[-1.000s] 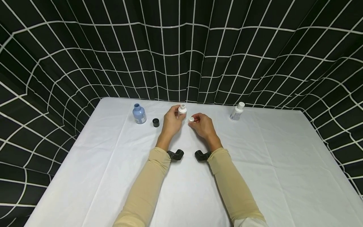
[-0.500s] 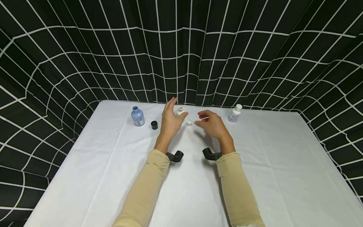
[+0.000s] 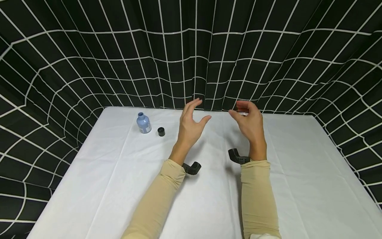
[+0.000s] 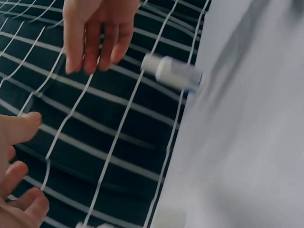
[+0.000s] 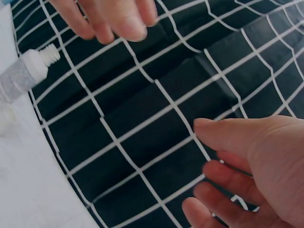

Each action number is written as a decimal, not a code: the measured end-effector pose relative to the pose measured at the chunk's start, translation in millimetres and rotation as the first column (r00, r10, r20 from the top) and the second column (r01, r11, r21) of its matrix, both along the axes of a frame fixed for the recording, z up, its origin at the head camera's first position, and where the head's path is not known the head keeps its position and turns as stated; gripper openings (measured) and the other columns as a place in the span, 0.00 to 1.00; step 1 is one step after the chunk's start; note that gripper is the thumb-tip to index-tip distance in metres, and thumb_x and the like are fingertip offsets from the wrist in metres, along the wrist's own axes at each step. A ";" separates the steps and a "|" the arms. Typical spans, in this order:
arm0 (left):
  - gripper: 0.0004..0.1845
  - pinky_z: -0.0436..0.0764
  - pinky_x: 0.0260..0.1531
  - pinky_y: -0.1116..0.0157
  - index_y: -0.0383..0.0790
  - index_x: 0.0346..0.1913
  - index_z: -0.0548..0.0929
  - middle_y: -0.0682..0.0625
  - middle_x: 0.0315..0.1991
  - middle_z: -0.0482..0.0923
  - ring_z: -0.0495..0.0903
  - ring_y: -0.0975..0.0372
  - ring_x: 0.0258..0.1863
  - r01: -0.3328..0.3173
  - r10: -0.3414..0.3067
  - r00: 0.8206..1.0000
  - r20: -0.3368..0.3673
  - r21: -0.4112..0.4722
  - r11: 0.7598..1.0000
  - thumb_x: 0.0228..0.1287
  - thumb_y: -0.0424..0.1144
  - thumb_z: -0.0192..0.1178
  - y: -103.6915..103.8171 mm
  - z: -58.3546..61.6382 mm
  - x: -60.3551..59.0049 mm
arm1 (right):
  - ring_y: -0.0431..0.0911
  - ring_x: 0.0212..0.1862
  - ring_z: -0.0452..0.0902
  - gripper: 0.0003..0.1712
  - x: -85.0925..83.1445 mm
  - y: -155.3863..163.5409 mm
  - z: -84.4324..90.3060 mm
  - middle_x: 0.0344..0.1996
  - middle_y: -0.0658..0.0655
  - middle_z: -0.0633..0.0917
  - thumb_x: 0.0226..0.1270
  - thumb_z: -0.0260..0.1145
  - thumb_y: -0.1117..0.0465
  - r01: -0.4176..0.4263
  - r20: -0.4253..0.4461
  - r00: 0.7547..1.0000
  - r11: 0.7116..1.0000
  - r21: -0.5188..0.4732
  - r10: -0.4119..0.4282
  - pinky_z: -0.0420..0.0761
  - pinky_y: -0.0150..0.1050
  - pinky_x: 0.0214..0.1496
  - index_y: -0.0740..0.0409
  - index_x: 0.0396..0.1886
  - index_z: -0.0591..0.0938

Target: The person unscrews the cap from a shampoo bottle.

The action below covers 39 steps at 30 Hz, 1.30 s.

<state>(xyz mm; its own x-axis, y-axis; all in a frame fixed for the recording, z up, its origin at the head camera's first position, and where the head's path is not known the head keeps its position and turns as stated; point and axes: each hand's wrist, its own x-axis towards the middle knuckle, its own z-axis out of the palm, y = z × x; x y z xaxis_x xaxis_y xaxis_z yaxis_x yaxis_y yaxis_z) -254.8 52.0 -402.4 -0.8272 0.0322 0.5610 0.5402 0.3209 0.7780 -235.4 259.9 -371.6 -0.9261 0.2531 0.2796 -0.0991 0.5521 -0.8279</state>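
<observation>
My left hand is raised over the table with thumb and fingers spread, holding nothing. My right hand hovers farther right, thumb and fingers apart around an open gap. A white capped bottle stands upright near the right hand; in the head view that hand covers nearly all of it. In the right wrist view, an uncapped white bottle with a threaded neck stands beside its small white cap. Both are hidden behind the left hand in the head view.
A blue bottle without a lid stands at the back left, with a black cap beside it. A white cloth covers the table. Behind it hangs a black curtain with white grid lines.
My hands have let go of the uncapped white bottle and its cap, which now rest on the table. The right hand has moved right to the capped bottle; the left has shifted slightly right.
</observation>
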 end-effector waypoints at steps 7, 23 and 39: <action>0.32 0.71 0.72 0.67 0.41 0.66 0.77 0.49 0.68 0.74 0.72 0.60 0.71 0.093 -0.093 0.995 -0.030 -0.011 0.996 0.59 0.38 0.75 45.0 -0.5 -7.5 | 0.47 0.63 0.78 0.30 4.7 19.7 1.5 0.60 0.57 0.82 0.66 0.73 0.55 0.152 -0.058 0.986 0.986 -0.073 -0.157 0.80 0.33 0.59 0.56 0.66 0.77; 0.41 0.75 0.68 0.63 0.45 0.72 0.70 0.48 0.69 0.69 0.73 0.56 0.67 0.134 -0.093 0.963 0.253 -0.153 0.979 0.56 0.46 0.78 116.1 -23.8 -39.9 | 0.54 0.69 0.74 0.33 -7.3 49.8 -28.2 0.66 0.62 0.79 0.69 0.70 0.51 0.242 0.028 0.970 0.964 -0.108 -0.240 0.73 0.50 0.73 0.59 0.69 0.74; 0.45 0.75 0.69 0.62 0.41 0.77 0.64 0.42 0.71 0.71 0.74 0.53 0.70 0.230 -0.121 0.901 0.417 -0.222 0.948 0.60 0.46 0.74 155.7 -49.0 -59.4 | 0.56 0.74 0.70 0.37 -20.3 52.5 -47.6 0.73 0.62 0.73 0.72 0.66 0.52 0.196 0.103 0.978 0.970 -0.142 -0.182 0.71 0.50 0.76 0.58 0.76 0.69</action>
<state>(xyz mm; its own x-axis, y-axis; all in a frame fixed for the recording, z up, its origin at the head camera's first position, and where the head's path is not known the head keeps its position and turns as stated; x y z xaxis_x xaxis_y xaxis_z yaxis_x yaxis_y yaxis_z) -314.2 207.7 -451.4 -0.9445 0.2963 0.1420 0.2733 0.4689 0.8399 -255.8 312.3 -419.2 -0.8770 0.4585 0.1435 0.0729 0.4222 -0.9036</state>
